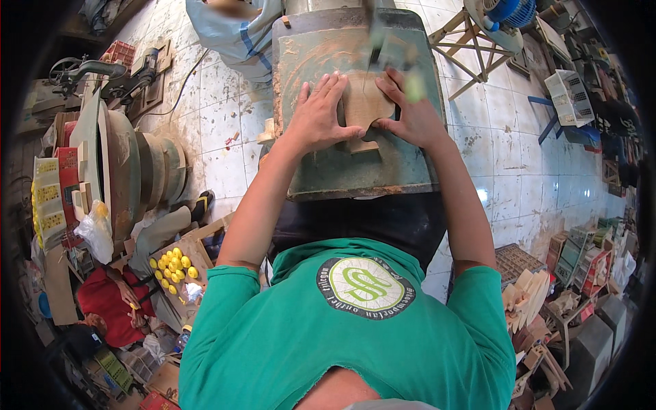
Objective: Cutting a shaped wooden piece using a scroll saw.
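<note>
Bare-handed at a sawdust-streaked machine table [403, 171], a worker steadies a flat wooden board [367, 101] that lies between the fingers of both hands. The left hand [320, 113] rests with its fingers straight out along the board's left side, its thumb reaching toward the near edge; it is not closed around anything. The right hand [415, 123] has its fingers bent and thumb apart at the opposite side; whether they grip the wood, I cannot tell.

The work appears to be partway: sawdust [307, 58] lies beyond the left fingertips, and the board's edge by the right thumb looks curved, perhaps shaped already. The board remains on the table, so some work is probably left. A small wood piece [362, 146] shows just nearer than the thumbs, possibly an offcut.

Beyond the fingertips, the machine's dark upper part [374, 41] is blurred, and its contact with the wood cannot be made out. A pale green smear [414, 87] veils some right-hand fingers; a thin line on the board could be cut or mark.
</note>
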Motion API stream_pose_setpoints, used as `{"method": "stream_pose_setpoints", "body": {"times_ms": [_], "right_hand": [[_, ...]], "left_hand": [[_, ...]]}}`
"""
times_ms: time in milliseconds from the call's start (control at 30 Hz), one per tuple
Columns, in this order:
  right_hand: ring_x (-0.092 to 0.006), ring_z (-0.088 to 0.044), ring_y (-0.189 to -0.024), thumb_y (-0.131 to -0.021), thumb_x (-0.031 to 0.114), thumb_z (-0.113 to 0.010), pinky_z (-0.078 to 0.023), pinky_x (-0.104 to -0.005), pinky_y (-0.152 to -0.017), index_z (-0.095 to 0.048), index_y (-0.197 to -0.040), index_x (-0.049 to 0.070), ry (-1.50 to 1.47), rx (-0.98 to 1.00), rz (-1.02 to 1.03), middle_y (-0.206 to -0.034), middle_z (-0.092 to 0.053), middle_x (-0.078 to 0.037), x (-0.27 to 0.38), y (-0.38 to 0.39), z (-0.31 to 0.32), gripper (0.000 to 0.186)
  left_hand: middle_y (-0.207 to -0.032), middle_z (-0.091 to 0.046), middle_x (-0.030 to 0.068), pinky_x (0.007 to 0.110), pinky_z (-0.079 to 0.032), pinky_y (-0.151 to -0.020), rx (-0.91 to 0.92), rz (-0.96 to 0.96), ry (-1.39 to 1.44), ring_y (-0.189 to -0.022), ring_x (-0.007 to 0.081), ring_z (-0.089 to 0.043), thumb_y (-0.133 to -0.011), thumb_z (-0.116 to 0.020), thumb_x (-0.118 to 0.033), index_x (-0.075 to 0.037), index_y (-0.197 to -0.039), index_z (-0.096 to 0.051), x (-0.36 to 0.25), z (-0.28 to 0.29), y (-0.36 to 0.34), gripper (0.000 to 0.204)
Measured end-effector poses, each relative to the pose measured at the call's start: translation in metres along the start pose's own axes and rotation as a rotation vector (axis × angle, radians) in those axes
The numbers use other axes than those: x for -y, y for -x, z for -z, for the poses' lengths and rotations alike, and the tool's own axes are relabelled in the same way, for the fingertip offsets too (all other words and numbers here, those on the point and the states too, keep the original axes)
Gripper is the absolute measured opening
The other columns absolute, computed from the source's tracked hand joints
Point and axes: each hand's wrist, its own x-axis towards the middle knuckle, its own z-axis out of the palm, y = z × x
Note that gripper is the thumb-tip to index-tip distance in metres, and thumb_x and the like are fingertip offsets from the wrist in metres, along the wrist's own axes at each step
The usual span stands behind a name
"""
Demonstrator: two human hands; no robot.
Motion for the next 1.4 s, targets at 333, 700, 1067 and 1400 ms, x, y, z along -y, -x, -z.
{"method": "stream_pose_setpoints", "body": {"times_ms": [333, 700, 1067, 1400], "right_hand": [[-0.0434, -0.037, -0.155, -0.081, 0.049, -0.087, -0.021, -0.0509, -0.136, -0.055, -0.157, 0.016, 0.072, -0.028, -0.015, -0.165, -0.048, -0.017, 0.001, -0.001, -0.003, 0.089], [-0.0416, -0.044, -0.151, -0.080, 0.032, -0.092, -0.043, -0.0472, -0.122, -0.054, -0.157, 0.018, 0.018, -0.037, -0.011, -0.170, -0.039, -0.013, -0.001, -0.002, -0.003, 0.087], [-0.0409, -0.041, -0.153, -0.080, 0.042, -0.089, -0.029, -0.0509, -0.131, -0.055, -0.157, 0.016, -0.016, -0.063, -0.008, -0.163, -0.048, -0.015, -0.002, -0.004, -0.005, 0.088], [-0.0401, -0.037, -0.156, -0.078, 0.033, -0.092, -0.036, -0.0490, -0.127, -0.057, -0.155, 0.015, 0.044, -0.053, -0.017, -0.169, -0.041, -0.012, -0.002, -0.007, -0.003, 0.086]], "left_hand": [[-0.175, -0.033, 0.0186, 0.056, -0.014, -0.135, 0.016, -0.007, -0.022, -0.165, 0.0333, -0.024, -0.075, -0.082, -0.073, -0.008, -0.170, -0.029, 0.004, 0.002, -0.005, 0.126], [-0.175, -0.032, 0.0187, 0.055, -0.014, -0.135, 0.034, -0.021, -0.026, -0.165, 0.0324, -0.024, -0.074, -0.083, -0.072, -0.010, -0.170, -0.029, 0.008, 0.001, -0.011, 0.126], [-0.175, -0.033, 0.0179, 0.055, -0.015, -0.135, 0.019, -0.024, -0.026, -0.165, 0.0317, -0.025, -0.073, -0.083, -0.073, -0.011, -0.170, -0.030, 0.010, 0.001, -0.015, 0.126], [-0.175, -0.033, 0.0177, 0.054, -0.015, -0.135, 0.042, -0.022, -0.022, -0.165, 0.0313, -0.025, -0.073, -0.084, -0.072, -0.010, -0.170, -0.030, 0.010, 0.006, -0.020, 0.127]]}}
